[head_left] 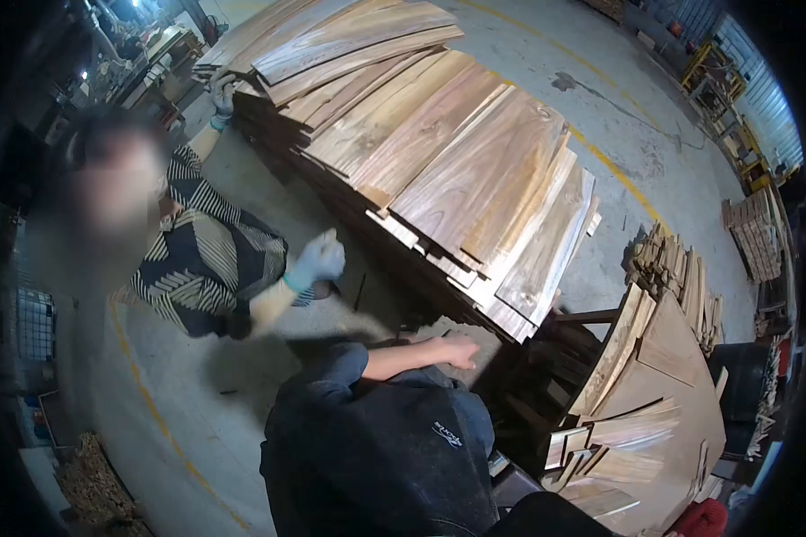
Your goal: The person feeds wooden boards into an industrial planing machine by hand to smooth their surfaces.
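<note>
My left hand (458, 350) reaches across in front of my dark jacket (376, 438), its fingers curled downward. It is over a rough grey surface (484, 337), close to the near end of a long stack of wooden boards (484, 161). Whatever the fingers hold, if anything, is hidden. My right hand is out of view; only a dark clothed shape (555, 516) shows at the bottom edge. On the right, a brown table (690, 376) bears loose wood strips (631, 447) and a longer board (613, 349) along its edge.
A co-worker in a patterned top (210, 251) stands left of the stack. One gloved hand (321, 259) is raised and the other (220, 94) is at the stack's far end. Bundled wood sticks (676, 277) and a dark bin (743, 394) stand at right.
</note>
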Demonstrator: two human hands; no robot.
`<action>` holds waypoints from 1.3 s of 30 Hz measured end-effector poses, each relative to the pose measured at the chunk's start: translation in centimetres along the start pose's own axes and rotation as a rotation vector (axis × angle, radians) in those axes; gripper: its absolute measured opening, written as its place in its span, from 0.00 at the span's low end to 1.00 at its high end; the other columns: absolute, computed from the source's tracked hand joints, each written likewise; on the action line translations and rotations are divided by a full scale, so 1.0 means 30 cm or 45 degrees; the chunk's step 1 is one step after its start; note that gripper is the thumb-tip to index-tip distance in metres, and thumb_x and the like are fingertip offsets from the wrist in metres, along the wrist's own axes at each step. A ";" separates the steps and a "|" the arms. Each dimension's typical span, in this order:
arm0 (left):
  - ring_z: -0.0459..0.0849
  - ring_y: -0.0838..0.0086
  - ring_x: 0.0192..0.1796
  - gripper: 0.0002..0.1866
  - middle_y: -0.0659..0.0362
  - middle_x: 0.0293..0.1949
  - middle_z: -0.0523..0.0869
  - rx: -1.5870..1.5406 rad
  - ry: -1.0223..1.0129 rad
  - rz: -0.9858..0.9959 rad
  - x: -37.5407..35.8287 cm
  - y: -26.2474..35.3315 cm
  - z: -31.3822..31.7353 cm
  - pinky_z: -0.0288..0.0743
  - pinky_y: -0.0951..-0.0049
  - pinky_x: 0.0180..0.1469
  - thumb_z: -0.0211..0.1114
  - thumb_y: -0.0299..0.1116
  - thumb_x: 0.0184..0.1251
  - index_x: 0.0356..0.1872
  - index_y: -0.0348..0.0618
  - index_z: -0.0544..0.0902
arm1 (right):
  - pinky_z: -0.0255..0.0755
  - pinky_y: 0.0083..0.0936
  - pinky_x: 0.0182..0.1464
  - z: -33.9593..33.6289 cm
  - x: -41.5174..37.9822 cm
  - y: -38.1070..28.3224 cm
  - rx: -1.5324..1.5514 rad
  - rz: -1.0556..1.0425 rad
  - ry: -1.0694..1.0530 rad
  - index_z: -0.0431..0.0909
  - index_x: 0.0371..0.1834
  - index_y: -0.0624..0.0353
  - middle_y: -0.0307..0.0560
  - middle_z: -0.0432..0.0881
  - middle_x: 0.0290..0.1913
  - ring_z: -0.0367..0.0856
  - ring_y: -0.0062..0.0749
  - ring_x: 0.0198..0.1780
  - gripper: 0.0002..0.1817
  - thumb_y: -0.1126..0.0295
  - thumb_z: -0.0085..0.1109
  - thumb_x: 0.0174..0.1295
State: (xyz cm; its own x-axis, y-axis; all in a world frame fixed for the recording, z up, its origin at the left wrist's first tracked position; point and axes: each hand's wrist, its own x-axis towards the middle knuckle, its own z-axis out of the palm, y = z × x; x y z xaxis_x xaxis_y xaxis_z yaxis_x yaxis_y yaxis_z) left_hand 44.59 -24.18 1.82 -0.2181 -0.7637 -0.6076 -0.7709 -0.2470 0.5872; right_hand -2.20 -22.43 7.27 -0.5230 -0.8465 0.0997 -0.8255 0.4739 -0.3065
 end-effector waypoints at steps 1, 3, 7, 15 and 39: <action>0.76 0.47 0.63 0.34 0.39 0.59 0.78 -0.008 0.000 -0.002 0.005 0.024 0.007 0.70 0.53 0.64 0.63 0.52 0.64 0.66 0.39 0.72 | 0.65 0.41 0.67 -0.010 0.001 0.047 0.016 0.004 -0.002 0.52 0.79 0.49 0.67 0.67 0.69 0.73 0.58 0.64 0.37 0.60 0.53 0.68; 0.76 0.46 0.62 0.31 0.41 0.57 0.80 0.150 -0.096 0.022 0.013 0.071 0.024 0.70 0.53 0.63 0.63 0.50 0.65 0.63 0.40 0.74 | 0.65 0.41 0.67 -0.031 -0.004 0.152 0.036 0.006 0.001 0.52 0.79 0.49 0.67 0.67 0.69 0.73 0.58 0.64 0.37 0.61 0.53 0.68; 0.83 0.48 0.52 0.28 0.42 0.49 0.84 0.033 -0.211 -0.007 -0.041 0.250 0.057 0.77 0.52 0.53 0.63 0.49 0.64 0.58 0.40 0.77 | 0.65 0.41 0.67 -0.093 0.025 0.401 0.042 0.005 0.014 0.51 0.79 0.49 0.67 0.67 0.69 0.73 0.58 0.64 0.37 0.62 0.53 0.68; 0.79 0.48 0.60 0.34 0.40 0.57 0.80 0.166 -0.256 0.327 0.038 0.242 0.324 0.70 0.55 0.65 0.63 0.54 0.65 0.63 0.36 0.74 | 0.60 0.35 0.70 -0.177 -0.074 0.384 0.295 0.317 0.034 0.50 0.78 0.61 0.70 0.65 0.70 0.68 0.59 0.68 0.42 0.79 0.56 0.59; 0.80 0.68 0.56 0.38 0.52 0.57 0.80 0.249 -1.359 0.695 0.350 0.696 0.526 0.73 0.63 0.58 0.57 0.50 0.75 0.78 0.52 0.51 | 0.77 0.38 0.47 -0.161 -0.648 -0.142 0.850 1.088 0.698 0.69 0.71 0.37 0.64 0.82 0.42 0.84 0.55 0.43 0.31 0.80 0.55 0.66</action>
State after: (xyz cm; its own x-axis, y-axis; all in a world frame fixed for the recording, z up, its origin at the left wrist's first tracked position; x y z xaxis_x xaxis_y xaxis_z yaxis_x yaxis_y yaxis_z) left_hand 16.75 -27.94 -0.74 -0.8543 0.1591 -0.4948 -0.4810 0.1183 0.8687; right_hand 10.46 -6.81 11.21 -0.9989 -0.0311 -0.0354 0.0164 0.4740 -0.8804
